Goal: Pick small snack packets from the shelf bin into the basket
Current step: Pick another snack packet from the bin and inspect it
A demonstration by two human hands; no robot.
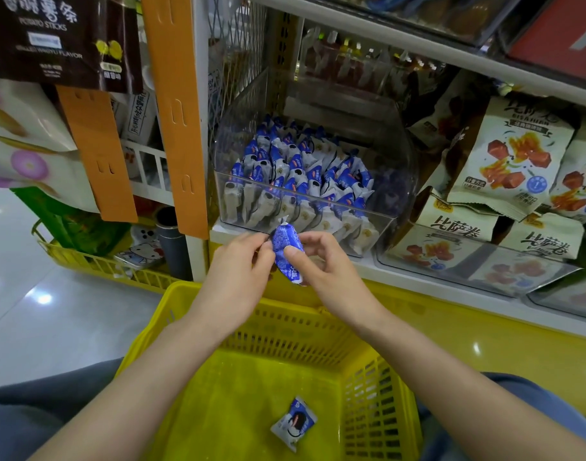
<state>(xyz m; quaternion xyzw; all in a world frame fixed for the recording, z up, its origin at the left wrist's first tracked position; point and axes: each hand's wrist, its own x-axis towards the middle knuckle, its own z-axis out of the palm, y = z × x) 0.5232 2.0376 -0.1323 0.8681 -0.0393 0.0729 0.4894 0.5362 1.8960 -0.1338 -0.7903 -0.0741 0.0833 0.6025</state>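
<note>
Your L hand [238, 261] and R hand [321, 261] both pinch one blue packet [286, 251].
Fingers of both curl round it, packet upright btw them, over the 12 o'clock rim of the yellow basket [285, 331] and just below the clear bin [398, 154], which is packed w/ same-type packets. A second packet [295, 424] lies on the basket floor, approx 5 o'clock of centre.
</note>
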